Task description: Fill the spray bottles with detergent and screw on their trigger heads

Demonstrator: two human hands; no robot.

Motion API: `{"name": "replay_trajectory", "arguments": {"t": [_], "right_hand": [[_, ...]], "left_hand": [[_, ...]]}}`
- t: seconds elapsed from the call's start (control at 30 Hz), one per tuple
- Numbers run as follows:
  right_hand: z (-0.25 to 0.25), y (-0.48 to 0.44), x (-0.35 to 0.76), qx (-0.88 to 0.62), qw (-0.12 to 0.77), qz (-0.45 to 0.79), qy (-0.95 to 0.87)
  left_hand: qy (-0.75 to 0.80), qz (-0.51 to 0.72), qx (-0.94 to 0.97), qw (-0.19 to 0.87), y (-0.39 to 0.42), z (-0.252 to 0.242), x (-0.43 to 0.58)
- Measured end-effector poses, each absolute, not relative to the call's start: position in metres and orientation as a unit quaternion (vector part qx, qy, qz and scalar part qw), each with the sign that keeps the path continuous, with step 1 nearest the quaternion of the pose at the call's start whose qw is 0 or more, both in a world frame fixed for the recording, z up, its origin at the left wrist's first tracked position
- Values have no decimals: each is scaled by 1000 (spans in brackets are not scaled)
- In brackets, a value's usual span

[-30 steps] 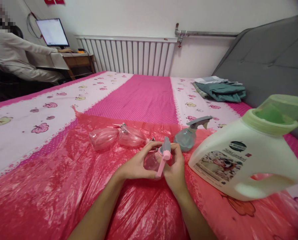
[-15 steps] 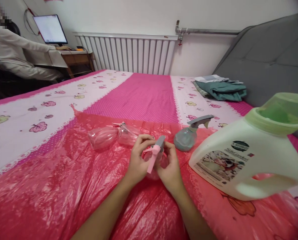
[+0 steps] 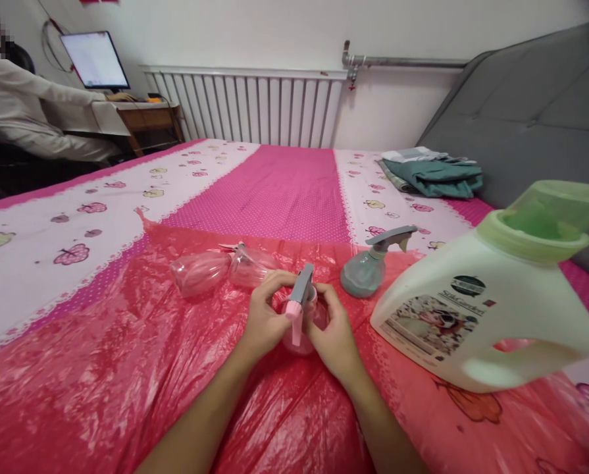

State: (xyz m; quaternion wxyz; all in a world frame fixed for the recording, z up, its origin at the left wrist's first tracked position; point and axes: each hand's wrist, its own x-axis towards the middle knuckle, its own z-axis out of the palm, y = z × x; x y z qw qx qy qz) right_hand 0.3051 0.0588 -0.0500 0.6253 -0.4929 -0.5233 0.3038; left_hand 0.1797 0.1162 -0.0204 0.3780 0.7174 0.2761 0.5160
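A small clear spray bottle with a grey and pink trigger head (image 3: 302, 288) stands upright on the red plastic sheet (image 3: 126, 368), its pink nozzle towards me. My left hand (image 3: 269, 319) curls round the left side of its neck, fingers and thumb closed in. From the other side my right hand (image 3: 334, 332) grips it at the neck and upper body. The hands hide part of the bottle. Just beyond the right hand is another spray bottle (image 3: 363, 273), grey-headed and with a greyish body. Two clear bottles (image 3: 200, 273) lie on their sides past my left hand.
A large white detergent jug (image 3: 472, 309) with a green cap stands close on the right. Folded cloths (image 3: 432, 174) lie near the grey headboard (image 3: 531, 125). Against the wall is a radiator (image 3: 245, 108). A person (image 3: 32, 105) sits at a desk with a monitor (image 3: 94, 59).
The trigger head has turned and straightened, so its grey top and pink nozzle now face me. Both hands have shifted slightly left with it. The view has moved a little.
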Motion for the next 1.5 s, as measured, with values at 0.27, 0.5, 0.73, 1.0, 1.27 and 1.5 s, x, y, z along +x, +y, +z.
{"name": "replay_trajectory", "arguments": {"t": [0.27, 0.5, 0.73, 1.0, 1.27, 1.5], "right_hand": [[-47, 59, 304, -479, 621, 305, -541], [-51, 59, 304, -481, 622, 299, -540], [-54, 60, 303, -482, 622, 315, -530], [-56, 59, 301, -474, 630, 337, -514], [-58, 59, 304, -486, 627, 321, -517], [-59, 53, 304, -472, 626, 308, -539]], "left_hand": [[259, 515, 749, 326, 118, -18, 176], [271, 496, 765, 310, 120, -16, 175], [268, 466, 784, 310, 120, -7, 172], [257, 450, 781, 348, 123, -4, 171], [283, 451, 714, 455, 124, -9, 173], [276, 443, 689, 503, 123, -7, 173]]}}
